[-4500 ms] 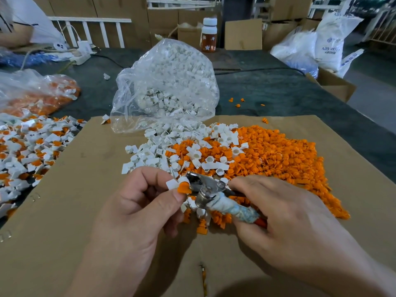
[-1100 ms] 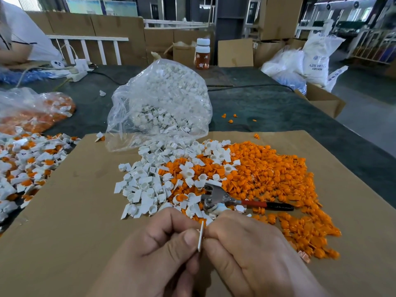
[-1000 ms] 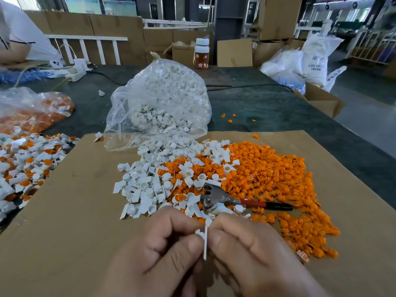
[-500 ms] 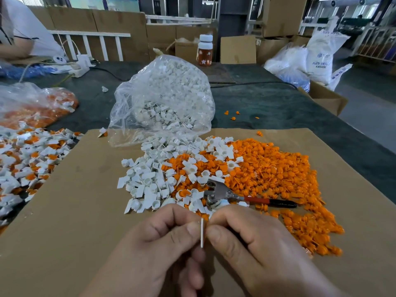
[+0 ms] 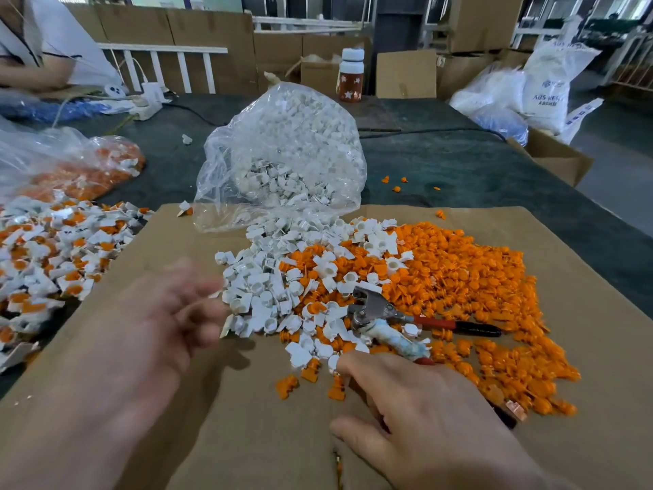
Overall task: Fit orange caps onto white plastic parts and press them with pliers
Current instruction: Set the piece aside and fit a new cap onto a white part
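A heap of orange caps (image 5: 459,277) covers the right half of the cardboard sheet (image 5: 141,263), with loose white plastic parts (image 5: 268,284) mixed in at its left. The pliers (image 5: 381,313) lie on the heap, jaws to the left, one handle red and black, the other wrapped in pale tape. My left hand (image 5: 159,323) is blurred at the left of the white parts, fingers spread, nothing visible in it. My right hand (image 5: 417,412) rests palm down near the front, fingers apart, its fingertips touching the taped handle's end.
A clear bag of white parts (image 5: 282,153) stands behind the heap. Assembled white-and-orange pieces (image 5: 46,256) lie at the left, beside a bag of orange pieces (image 5: 81,171). A bottle (image 5: 351,77), cardboard boxes and white sacks (image 5: 544,90) stand at the back. Another person's arm (image 5: 31,70) is far left.
Both hands pinched one white part together; now they have separated. My left hand has swung left and opened, the part no longer visible. My right hand has dropped toward the pliers.
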A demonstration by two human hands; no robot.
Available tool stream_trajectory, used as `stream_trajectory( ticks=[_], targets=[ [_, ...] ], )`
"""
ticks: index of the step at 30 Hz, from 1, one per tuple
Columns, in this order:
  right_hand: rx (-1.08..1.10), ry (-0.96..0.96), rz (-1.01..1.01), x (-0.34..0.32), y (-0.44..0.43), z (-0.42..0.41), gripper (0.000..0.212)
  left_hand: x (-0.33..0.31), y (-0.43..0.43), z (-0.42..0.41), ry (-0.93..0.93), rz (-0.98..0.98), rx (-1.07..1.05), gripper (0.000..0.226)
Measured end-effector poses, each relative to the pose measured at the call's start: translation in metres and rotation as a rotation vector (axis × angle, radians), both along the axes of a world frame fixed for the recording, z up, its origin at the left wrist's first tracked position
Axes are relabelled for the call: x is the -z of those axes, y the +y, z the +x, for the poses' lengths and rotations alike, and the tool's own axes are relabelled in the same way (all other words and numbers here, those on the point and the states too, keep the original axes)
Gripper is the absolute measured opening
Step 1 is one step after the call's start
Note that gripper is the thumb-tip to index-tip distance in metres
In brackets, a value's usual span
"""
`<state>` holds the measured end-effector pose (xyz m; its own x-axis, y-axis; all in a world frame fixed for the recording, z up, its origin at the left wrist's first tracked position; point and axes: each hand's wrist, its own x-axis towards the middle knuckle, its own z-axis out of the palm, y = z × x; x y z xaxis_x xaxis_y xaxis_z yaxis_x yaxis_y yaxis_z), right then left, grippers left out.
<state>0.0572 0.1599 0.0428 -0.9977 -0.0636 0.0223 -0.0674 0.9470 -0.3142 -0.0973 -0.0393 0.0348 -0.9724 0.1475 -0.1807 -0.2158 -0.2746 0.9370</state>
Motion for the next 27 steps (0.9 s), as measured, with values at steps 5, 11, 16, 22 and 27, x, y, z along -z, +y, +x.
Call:
stream_trajectory(
  ticks=[5, 11, 16, 22, 27],
  targets=[
    [0.001, 0.046, 0.084, 0.008, 0.001, 0.001, 0.041, 0.013, 0.0, 0.018, 0.622, -1.1, 0.03, 0.016],
    [0.001, 0.026, 0.112, 0.008, 0.002, 0.002, 0.034, 0.026, 0.001, 0.016, 0.715, -1.363, 0.173, 0.024],
    [0.003, 0.043, 0.106, 0.01, 0.001, 0.002, 0.03, 0.032, -0.001, 0.014, 0.787, -1.34, 0.173, 0.019],
    [0.002, 0.077, 0.028, 0.009, 0.002, 0.004, 0.023, 0.023, 0.005, 0.021, 0.837, -1.152, 0.069, 0.017],
    [-0.003, 0.112, -0.073, 0.009, 0.001, 0.004, 0.019, 0.014, 0.014, 0.036, 0.772, -0.964, 0.135, 0.024]
  ],
)
